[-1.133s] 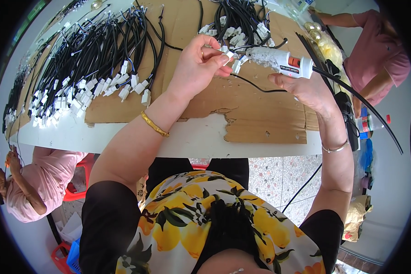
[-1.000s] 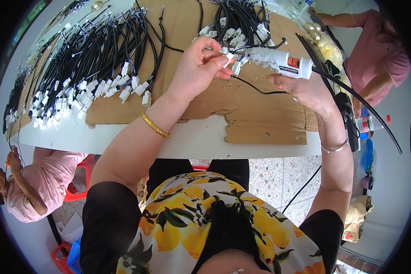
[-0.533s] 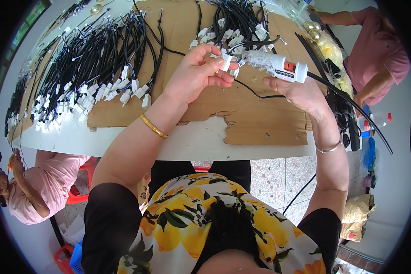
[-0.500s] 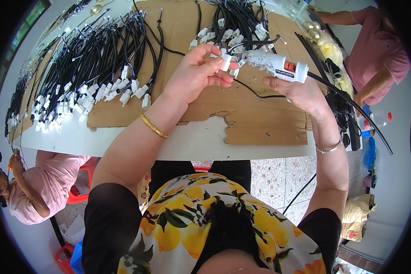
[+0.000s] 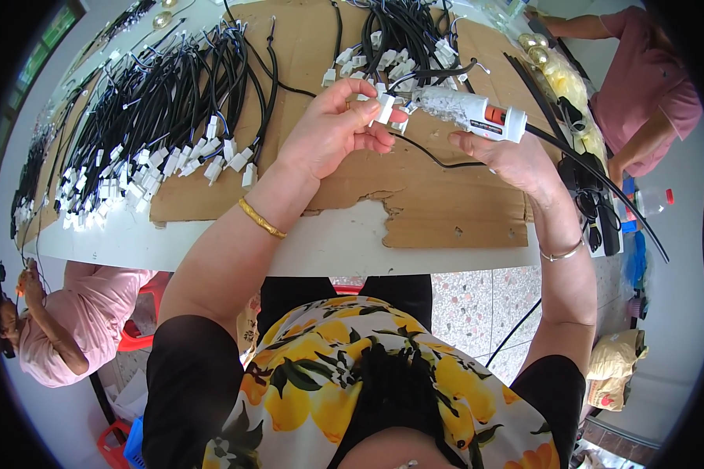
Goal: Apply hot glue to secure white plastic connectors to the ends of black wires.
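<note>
My left hand pinches a small white plastic connector between thumb and fingers, with a short black cable running from it to the right. My right hand is wrapped round a white hot glue gun with an orange and black label. Whitish residue crusts its front end, and the tip points left at the connector, close to it. Whether tip and connector touch, I cannot tell. A long black rod sticks out of the glue gun's rear.
A large pile of black cables with white connectors lies left; a smaller bundle lies beyond my hands. Cardboard covers the white table. A power strip lies at right. Co-workers in pink sit left and right.
My left hand and the connector have shifted very slightly left. The glue gun keeps almost the same place beside the connector.
</note>
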Motion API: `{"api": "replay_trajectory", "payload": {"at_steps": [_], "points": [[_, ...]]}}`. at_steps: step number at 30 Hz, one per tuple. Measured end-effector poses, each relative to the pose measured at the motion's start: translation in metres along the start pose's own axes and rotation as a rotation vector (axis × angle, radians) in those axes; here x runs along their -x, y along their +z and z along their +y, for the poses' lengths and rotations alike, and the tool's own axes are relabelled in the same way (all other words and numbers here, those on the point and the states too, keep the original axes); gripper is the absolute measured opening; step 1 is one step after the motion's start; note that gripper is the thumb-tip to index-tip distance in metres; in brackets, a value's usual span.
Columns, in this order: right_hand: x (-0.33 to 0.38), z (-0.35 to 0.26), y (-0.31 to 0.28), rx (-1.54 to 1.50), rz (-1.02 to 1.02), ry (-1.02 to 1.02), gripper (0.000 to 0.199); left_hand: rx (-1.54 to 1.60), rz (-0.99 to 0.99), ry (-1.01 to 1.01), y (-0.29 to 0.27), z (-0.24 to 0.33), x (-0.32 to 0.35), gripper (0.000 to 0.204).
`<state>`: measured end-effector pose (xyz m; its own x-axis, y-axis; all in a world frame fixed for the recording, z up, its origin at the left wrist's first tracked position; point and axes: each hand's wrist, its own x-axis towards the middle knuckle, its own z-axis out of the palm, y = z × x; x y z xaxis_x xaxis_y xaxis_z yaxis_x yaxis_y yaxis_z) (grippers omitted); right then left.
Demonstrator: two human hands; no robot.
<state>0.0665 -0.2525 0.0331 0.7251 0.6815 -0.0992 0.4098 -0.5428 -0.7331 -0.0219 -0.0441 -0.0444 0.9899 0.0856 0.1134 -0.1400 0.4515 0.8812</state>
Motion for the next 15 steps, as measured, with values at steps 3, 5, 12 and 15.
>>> {"api": "replay_trajectory", "payload": {"at_steps": [3, 5, 12, 15], "points": [[0.002, -0.008, 0.001, 0.032, -0.003, 0.002, 0.018, -0.004, 0.011, -0.01, 0.0, 0.001, 0.002, 0.014], [0.003, -0.005, 0.001, 0.032, 0.002, -0.003, 0.017, 0.006, -0.001, -0.012, 0.0, 0.001, 0.001, 0.015], [0.003, -0.005, 0.0, 0.007, 0.04, 0.058, 0.018, 0.001, 0.005, -0.011, 0.001, 0.0, 0.001, 0.017], [0.005, 0.001, 0.0, -0.052, 0.06, -0.028, 0.019, -0.027, 0.016, 0.005, 0.002, 0.001, 0.0, 0.018]]}}
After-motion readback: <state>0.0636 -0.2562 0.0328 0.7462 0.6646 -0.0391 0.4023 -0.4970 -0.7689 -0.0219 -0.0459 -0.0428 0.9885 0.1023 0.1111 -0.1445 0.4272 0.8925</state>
